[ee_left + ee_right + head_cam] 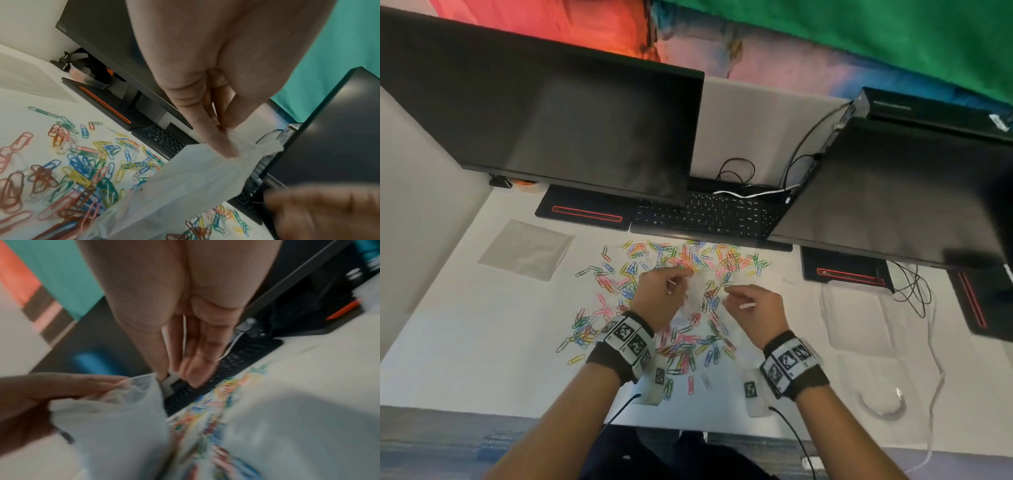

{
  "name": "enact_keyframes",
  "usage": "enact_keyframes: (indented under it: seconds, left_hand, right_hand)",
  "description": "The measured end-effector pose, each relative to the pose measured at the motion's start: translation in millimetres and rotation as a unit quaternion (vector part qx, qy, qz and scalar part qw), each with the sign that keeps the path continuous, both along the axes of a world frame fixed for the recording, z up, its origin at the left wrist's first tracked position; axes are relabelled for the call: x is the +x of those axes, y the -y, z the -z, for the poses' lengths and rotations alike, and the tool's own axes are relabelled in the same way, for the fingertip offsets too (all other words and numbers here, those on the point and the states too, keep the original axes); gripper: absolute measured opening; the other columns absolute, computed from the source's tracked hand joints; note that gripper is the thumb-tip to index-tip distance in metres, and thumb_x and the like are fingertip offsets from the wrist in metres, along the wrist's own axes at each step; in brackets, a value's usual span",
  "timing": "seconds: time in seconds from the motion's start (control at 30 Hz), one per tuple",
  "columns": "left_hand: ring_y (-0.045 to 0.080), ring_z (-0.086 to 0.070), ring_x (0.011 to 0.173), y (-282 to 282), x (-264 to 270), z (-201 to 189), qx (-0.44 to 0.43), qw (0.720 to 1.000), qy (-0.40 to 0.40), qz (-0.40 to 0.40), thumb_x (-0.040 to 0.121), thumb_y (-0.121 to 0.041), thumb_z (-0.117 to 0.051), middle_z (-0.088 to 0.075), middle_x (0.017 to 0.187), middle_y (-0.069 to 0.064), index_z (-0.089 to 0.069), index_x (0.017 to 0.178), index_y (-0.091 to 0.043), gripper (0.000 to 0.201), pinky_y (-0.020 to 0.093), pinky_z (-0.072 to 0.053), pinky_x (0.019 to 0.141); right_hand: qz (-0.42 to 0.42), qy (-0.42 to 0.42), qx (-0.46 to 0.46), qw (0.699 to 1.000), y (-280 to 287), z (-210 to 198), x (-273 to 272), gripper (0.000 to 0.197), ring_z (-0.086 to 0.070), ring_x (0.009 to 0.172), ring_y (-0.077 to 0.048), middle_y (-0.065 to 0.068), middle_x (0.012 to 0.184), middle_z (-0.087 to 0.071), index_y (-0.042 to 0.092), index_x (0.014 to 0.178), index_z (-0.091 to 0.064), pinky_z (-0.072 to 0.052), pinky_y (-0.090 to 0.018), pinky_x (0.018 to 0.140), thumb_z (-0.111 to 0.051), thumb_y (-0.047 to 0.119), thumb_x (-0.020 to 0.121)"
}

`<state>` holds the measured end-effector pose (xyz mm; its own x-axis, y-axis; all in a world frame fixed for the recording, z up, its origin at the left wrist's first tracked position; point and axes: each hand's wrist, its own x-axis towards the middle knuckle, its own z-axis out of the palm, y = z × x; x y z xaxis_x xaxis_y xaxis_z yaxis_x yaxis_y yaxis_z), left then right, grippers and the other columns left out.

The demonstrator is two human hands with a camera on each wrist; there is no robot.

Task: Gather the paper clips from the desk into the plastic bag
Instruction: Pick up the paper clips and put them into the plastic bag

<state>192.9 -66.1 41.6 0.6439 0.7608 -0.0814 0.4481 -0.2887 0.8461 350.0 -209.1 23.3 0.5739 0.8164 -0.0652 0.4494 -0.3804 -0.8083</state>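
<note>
The plastic bag [697,294] is one clear, thin bag, held up in the air over the desk [465,342], between the 2 hands and above the middle of the clip pile. The left hand [662,296] pinches one top edge of it with thumb and fingers curled on the plastic; the left wrist view shows the fingers [218,139] pressed on the crumpled rim. The right hand [751,308] pinches the other edge, approx. at the same height, and in the right wrist view its thumb tip touches the bag rim, but this pic is blurred so I cannot tell more of the grip. Inside the bag I cannot tell if some clips lie. The paper clips [671,270] are too many to count exactly, well over a hundred, in pink, blue, green, yellow, red and white, scattered on the white desk under and around the hands, in front of the keyboard [709,216]. Behind stand 2 dark monitors [571,130], left and right, w/ 1 keyboard between them. One grey flat sheet [527,250] lies at the left, apart from the clips.
</note>
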Motion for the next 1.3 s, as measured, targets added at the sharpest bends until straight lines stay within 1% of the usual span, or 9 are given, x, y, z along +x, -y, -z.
enact_keyframes:
  seconds: [0.13,0.2,0.4,0.5,0.63,0.77,0.93,1.17,1.3]
  left_hand:
    - [0.008,-0.065,0.062,-9.5,-4.1,-13.1,0.015,1.000,-0.019,-0.015,0.095,-0.007,-0.053,-0.074,0.099,-0.001,-0.074,0.112,-0.013,0.027,0.026,-0.060,0.072]
    - [0.006,-0.061,0.059,-13.5,-5.3,-16.5,0.029,0.999,-0.025,-0.023,0.094,-0.006,-0.053,-0.076,0.096,0.002,-0.076,0.108,-0.012,0.027,0.027,-0.059,0.071]
    - [0.010,-0.061,0.071,-18.0,-8.7,-22.0,0.025,0.999,-0.024,-0.023,0.093,-0.007,-0.056,-0.076,0.098,0.004,-0.077,0.103,-0.012,0.024,0.033,-0.059,0.079]
    - [0.010,-0.062,0.072,-18.0,-11.3,-19.5,0.022,0.999,-0.025,-0.023,0.093,-0.006,-0.057,-0.076,0.100,0.004,-0.077,0.104,-0.011,0.024,0.033,-0.059,0.078]
    - [0.007,-0.062,0.068,-17.9,-13.1,-14.3,0.003,0.999,-0.025,-0.032,0.092,-0.008,-0.058,-0.077,0.099,0.001,-0.077,0.103,-0.014,0.023,0.027,-0.059,0.071]
    - [-0.007,-0.056,0.063,-17.5,-14.6,-8.4,-0.003,0.999,-0.021,-0.041,0.092,-0.009,-0.058,-0.076,0.098,-0.001,-0.077,0.104,-0.015,0.023,0.007,-0.046,0.062]
    - [-0.006,-0.056,0.064,-18.2,-16.0,-5.2,-0.003,0.999,-0.022,-0.044,0.092,-0.010,-0.059,-0.076,0.098,-0.002,-0.078,0.104,-0.015,0.023,0.013,-0.050,0.066]
    - [0.010,-0.062,0.066,-14.4,-16.7,-4.4,-0.013,0.999,-0.022,-0.034,0.093,-0.010,-0.058,-0.076,0.097,0.002,-0.077,0.105,-0.013,0.023,0.032,-0.061,0.074]
    - [0.019,-0.070,0.060,-10.2,-14.0,-0.4,-0.034,0.999,-0.030,-0.023,0.093,-0.011,-0.058,-0.076,0.095,0.003,-0.076,0.105,-0.015,0.022,0.031,-0.061,0.062]
  right_hand:
    - [-0.071,-0.073,-0.282,0.954,37.3,33.7,8.2,0.117,-0.060,0.081,-0.011,0.000,0.108,-0.053,0.018,0.148,-0.030,-0.045,-0.012,0.060,-0.094,0.036,0.052]
    - [-0.098,-0.059,-0.290,0.950,45.2,52.3,-1.5,0.124,-0.055,0.079,-0.009,0.000,0.111,-0.045,0.016,0.151,-0.023,-0.044,-0.009,0.054,-0.095,0.032,0.050]
    - [0.014,-0.019,-0.172,0.985,10.6,73.3,-14.1,0.093,-0.057,0.072,-0.008,-0.003,0.109,-0.047,0.013,0.142,-0.043,-0.050,-0.010,0.070,-0.089,0.026,0.063]
    - [0.032,-0.003,-0.165,0.986,-16.1,74.2,-10.8,0.098,-0.060,0.097,-0.022,-0.007,0.125,-0.038,0.015,0.144,-0.039,-0.053,-0.033,0.093,-0.089,0.029,0.061]
    - [-0.096,0.124,-0.215,0.964,-38.4,80.7,-10.7,0.075,-0.040,0.128,-0.032,-0.008,0.150,-0.022,0.023,0.146,-0.036,-0.038,-0.042,0.110,-0.072,0.037,0.081]
    - [-0.158,0.248,-0.192,0.936,-39.9,82.1,-24.3,0.039,-0.049,0.111,-0.036,-0.016,0.134,-0.046,0.015,0.132,-0.056,-0.046,-0.043,0.097,-0.056,0.021,0.094]
    - [-0.205,0.297,-0.182,0.915,-30.8,89.2,-27.1,0.026,-0.058,0.096,-0.029,-0.013,0.106,-0.063,0.005,0.108,-0.068,-0.050,-0.032,0.085,-0.052,-0.001,0.090]
    - [0.004,0.127,-0.140,0.982,-25.3,67.3,3.3,0.022,-0.065,0.065,-0.019,-0.008,0.070,-0.072,0.009,0.070,-0.075,-0.057,-0.031,0.072,-0.065,0.017,0.087]
    - [0.189,-0.142,-0.083,0.968,-16.1,48.5,26.2,0.007,-0.072,0.079,-0.015,-0.005,0.085,-0.076,0.012,0.088,-0.077,-0.056,-0.021,0.075,-0.074,0.014,0.082]
